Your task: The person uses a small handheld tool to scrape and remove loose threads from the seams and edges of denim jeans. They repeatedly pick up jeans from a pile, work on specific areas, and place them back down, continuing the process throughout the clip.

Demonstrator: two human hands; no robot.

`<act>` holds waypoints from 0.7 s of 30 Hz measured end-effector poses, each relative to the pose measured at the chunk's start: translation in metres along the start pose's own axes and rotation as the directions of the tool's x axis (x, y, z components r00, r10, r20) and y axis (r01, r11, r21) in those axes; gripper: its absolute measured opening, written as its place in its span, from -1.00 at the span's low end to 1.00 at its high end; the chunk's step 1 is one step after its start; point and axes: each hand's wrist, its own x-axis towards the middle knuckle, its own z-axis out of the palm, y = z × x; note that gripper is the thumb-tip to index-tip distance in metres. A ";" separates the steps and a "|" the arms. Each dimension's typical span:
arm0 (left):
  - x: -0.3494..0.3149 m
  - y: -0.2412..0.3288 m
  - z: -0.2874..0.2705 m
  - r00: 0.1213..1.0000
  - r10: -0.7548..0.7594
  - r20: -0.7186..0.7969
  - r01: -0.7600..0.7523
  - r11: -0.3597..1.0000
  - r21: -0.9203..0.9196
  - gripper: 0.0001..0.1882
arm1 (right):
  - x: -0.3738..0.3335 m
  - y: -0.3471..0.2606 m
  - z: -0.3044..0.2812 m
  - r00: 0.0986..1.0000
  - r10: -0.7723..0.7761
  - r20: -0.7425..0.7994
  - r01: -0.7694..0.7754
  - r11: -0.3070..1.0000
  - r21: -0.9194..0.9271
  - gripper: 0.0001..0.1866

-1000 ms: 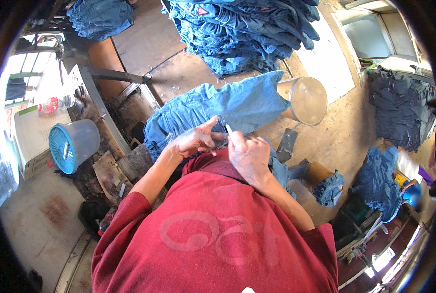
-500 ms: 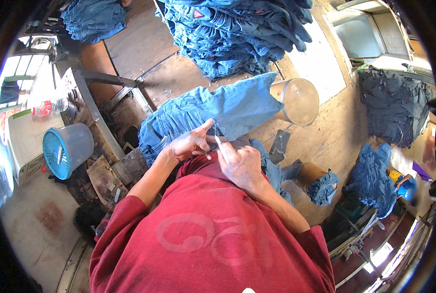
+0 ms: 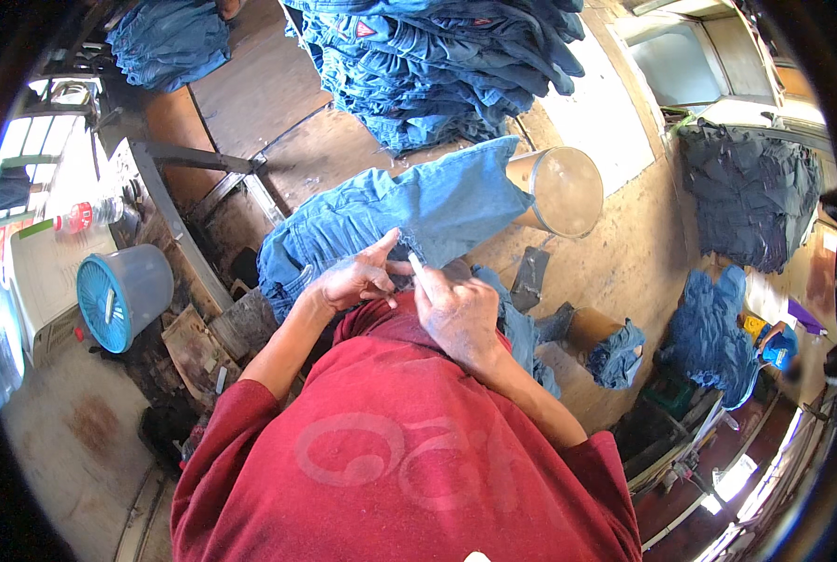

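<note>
A blue denim garment [image 3: 390, 206] lies across in front of me, its frayed, thread-covered edge near my fingers. At that edge is my left hand [image 3: 355, 279], its index finger stretched out and its other fingers apart and partly bent. No object shows in it. Close by on the right, my right hand [image 3: 460, 314] is closed around a slim whitish tool [image 3: 416, 266] that points up at the frayed edge. The tool's exact kind is too small to make out, and my fist hides its lower part.
A tall stack of blue denim garments [image 3: 437, 70] rises beyond. A round drum [image 3: 568, 192] stands right of the cloth. Dark garments [image 3: 751, 192] are piled at the right. At the left sits a clear bucket with a blue lid [image 3: 109, 304]. Another person [image 3: 776, 345] is far right.
The whole view has shifted slightly, with the surroundings moving a little left. Both hands stay at the frayed edge, and the whitish tool sits slightly higher against it.
</note>
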 end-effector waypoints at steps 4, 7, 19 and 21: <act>-0.002 -0.003 0.009 0.996 0.041 -0.081 -0.043 0.999 -0.023 0.05 | -0.001 -0.003 -0.006 0.986 0.040 0.161 -0.053 0.996 0.078 -0.73; 0.007 -0.012 0.023 0.971 0.021 -0.237 -0.009 0.999 0.051 -0.41 | -0.004 0.002 -0.019 0.975 0.188 0.121 -0.210 0.956 0.204 -0.81; -0.001 -0.028 0.051 0.906 0.083 -0.416 -0.050 0.995 0.087 -0.80 | -0.009 0.037 -0.022 0.896 0.386 0.220 -0.435 0.862 0.259 -0.85; -0.006 -0.024 0.053 0.913 0.015 -0.408 -0.004 1.000 0.027 -0.92 | -0.006 0.037 -0.022 0.917 0.360 0.174 -0.396 0.876 0.274 -0.87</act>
